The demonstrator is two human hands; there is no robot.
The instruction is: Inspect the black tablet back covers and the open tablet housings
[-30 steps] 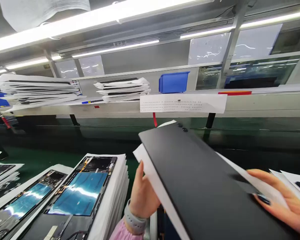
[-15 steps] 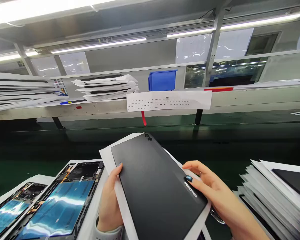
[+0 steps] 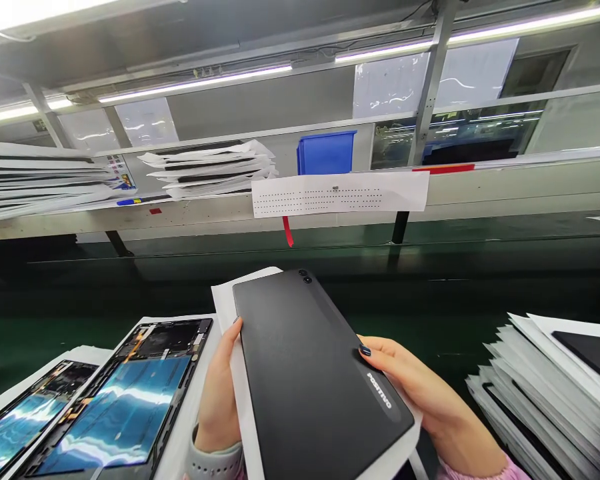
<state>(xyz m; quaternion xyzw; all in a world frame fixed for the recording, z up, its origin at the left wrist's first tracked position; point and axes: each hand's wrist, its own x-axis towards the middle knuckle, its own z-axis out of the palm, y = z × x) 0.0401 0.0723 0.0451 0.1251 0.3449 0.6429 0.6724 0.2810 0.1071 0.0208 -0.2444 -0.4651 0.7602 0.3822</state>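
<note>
A dark grey tablet back cover (image 3: 310, 373) with two camera lenses and a POSITIVO label is held up in the middle, lying over a white sheet (image 3: 223, 303). Around its left edge my left hand (image 3: 220, 400) is closed, thumb against the rim. My right hand (image 3: 405, 373) grips the right edge, its dark-nailed thumb resting on the cover near the label. Most fingers of both hands are hidden beneath the sheet. To the left, near my left wrist, lies an opened tablet (image 3: 125, 400) with its blue, shiny battery area showing.
Another opened tablet (image 3: 30, 407) lies at the far left. A stack of white sheets with dark panels between (image 3: 540, 393) stands at the right. The shelf ahead (image 3: 460, 200) carries layered stacks (image 3: 210, 170) and a blue bin (image 3: 326, 153).
My right thumb has moved up and left along the cover, and the right fingers have gone under the sheet. The cover has shifted slightly right on the sheet.
</note>
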